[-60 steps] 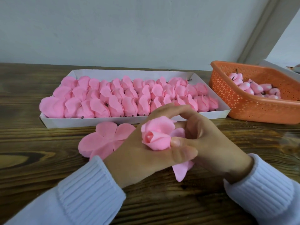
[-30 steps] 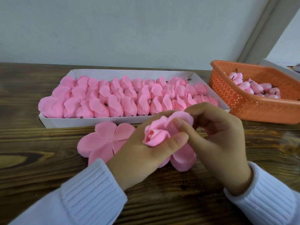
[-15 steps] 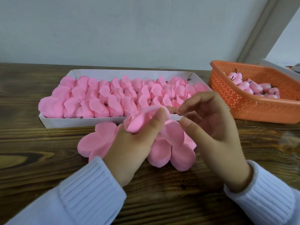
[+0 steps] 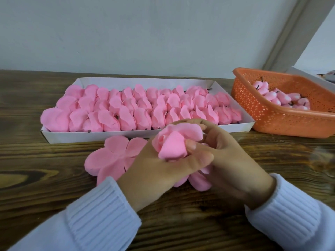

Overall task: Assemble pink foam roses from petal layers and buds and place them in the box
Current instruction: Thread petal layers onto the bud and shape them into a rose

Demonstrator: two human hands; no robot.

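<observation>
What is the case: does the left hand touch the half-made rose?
Touching. The head view shows the left hand gripping the half-made rose, with its thumb pressed against the outer petal and no gap between them.

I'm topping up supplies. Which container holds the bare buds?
The orange perforated basket on the right: its buds have no petals, while the white box holds petal-wrapped roses.

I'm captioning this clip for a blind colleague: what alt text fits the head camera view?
Two hands in white sleeves, the left hand and the right hand, hold a half-wrapped pink foam rose above a wooden table. Behind, a white box holds rows of finished roses, flat petal layers lie before it, and an orange basket of buds stands right.
</observation>
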